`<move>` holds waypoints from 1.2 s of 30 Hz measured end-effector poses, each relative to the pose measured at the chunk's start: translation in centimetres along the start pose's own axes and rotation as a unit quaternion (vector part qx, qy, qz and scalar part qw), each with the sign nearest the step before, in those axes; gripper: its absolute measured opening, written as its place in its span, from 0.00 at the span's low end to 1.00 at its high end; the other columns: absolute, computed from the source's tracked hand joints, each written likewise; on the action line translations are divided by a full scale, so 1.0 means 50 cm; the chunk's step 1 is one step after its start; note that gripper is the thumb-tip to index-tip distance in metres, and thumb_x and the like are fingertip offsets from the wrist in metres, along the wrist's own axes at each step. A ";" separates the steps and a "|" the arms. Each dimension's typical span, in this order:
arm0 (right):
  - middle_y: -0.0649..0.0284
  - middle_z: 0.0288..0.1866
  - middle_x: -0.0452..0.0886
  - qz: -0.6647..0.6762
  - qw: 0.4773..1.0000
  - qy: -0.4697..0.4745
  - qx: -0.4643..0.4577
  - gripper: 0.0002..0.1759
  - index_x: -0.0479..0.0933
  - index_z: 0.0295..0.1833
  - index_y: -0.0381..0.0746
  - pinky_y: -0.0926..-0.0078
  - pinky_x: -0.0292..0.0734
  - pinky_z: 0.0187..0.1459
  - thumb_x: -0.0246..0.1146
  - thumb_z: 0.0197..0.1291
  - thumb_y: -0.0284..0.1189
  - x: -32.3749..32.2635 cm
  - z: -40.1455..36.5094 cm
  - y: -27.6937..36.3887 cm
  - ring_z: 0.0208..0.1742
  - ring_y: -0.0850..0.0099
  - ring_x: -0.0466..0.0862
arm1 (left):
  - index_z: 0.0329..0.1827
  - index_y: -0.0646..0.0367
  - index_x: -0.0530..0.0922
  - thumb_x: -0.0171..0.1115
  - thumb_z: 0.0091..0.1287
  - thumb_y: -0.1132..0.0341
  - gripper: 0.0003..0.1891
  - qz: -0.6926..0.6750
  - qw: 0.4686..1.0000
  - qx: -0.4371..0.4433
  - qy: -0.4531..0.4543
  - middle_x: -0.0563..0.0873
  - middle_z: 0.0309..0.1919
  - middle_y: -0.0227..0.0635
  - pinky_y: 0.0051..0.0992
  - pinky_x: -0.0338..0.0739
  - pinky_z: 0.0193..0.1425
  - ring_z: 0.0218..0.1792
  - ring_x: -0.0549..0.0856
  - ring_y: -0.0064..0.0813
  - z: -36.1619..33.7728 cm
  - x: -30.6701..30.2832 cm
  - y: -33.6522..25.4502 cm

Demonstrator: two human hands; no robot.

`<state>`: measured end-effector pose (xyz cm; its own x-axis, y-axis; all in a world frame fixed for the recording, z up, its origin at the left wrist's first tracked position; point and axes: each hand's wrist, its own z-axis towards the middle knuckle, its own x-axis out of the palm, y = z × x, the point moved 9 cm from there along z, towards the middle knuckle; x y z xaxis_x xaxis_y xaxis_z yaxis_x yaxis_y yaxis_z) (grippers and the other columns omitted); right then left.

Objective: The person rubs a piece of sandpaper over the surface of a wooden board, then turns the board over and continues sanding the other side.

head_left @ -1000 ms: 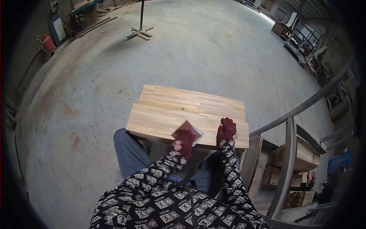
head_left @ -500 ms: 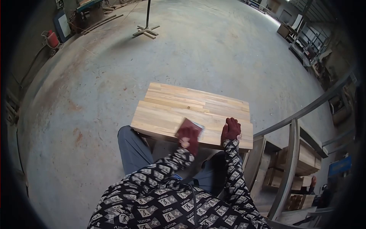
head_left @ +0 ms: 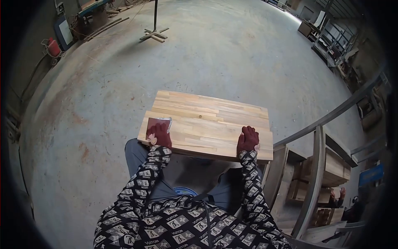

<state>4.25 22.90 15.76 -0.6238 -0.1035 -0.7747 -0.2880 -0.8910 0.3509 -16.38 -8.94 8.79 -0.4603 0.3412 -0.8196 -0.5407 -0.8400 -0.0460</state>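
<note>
Two pale wooden boards lie side by side across my lap area; the nearer board (head_left: 195, 135) has both hands on it, and the farther board (head_left: 224, 108) adjoins its far edge. My left hand (head_left: 159, 135), in a dark red glove, presses a reddish-brown sheet (head_left: 154, 121) flat at the nearer board's left end. The fingers lie spread over the sheet. My right hand (head_left: 248, 139), also gloved in dark red, rests palm down near the right end of the same board, with nothing visible in it.
A metal frame (head_left: 317, 166) and stacked wood (head_left: 327, 168) stand close on the right. Another person's raised hands (head_left: 338, 194) show beyond them. A post on a crossed wooden base (head_left: 154, 35) and a red cylinder (head_left: 54, 47) are farther off.
My left hand has slid left along the nearer board with the sheet, from near its middle to its left end. My right hand stays at the right end. Another person's hands are raised at the right.
</note>
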 end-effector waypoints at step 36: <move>0.51 0.45 0.79 0.004 1.000 0.017 0.001 0.11 0.77 0.46 0.37 0.52 0.71 0.52 0.60 0.57 0.25 0.010 0.001 -0.005 0.51 0.49 0.78 | 0.44 0.55 0.76 0.61 0.58 0.66 0.12 -0.290 0.944 0.152 0.034 0.79 0.45 0.43 0.46 0.72 0.59 0.52 0.79 0.46 -0.058 -0.085 -0.393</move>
<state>4.00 23.10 15.32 -0.6002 -0.1253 -0.7900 -0.2855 -0.8890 0.3580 -1.77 4.89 11.50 0.0165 0.6701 -0.7421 -0.8694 -0.3569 -0.3416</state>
